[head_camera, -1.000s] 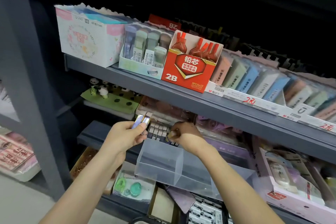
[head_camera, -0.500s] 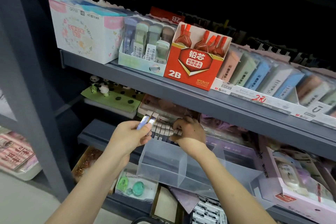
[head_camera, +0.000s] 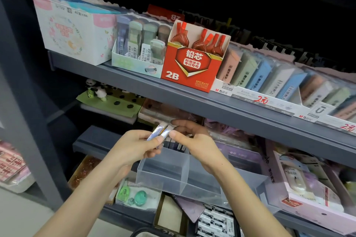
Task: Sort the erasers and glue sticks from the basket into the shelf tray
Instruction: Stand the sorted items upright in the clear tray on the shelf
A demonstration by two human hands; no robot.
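Two small wrapped bars (head_camera: 159, 133), shiny blue-violet with pale ends, are held side by side and tilted up to the right, above the near left part of a clear plastic compartment tray (head_camera: 163, 168) that is set among the goods under the upper shelf. They are pinched low down between the thumb and curled fingers of the left hand (head_camera: 133, 147), so their lower halves are covered. Whether they are erasers or glue sticks cannot be read from the blurred wrappers. The right hand (head_camera: 192, 138) is placed against their upper ends: its thumb tip lies touching or just beside the nearer bar and a forefinger is stretched above, but whether that pinch is closed on a bar cannot be told. Behind both hands a row of upright dark-and-white packets (head_camera: 176, 145) is seen in the tray's back compartment, mostly hidden. The tray's right part is lost in blur among pale packaging. Overhead, the rear of this level is cut off by a grey metal shelf edge (head_camera: 221, 107), on which a red cardboard box marked 2B (head_camera: 190, 67) is stood. At the bottom edge a dark curved rim (head_camera: 143, 231) is cropped and cannot be identified.
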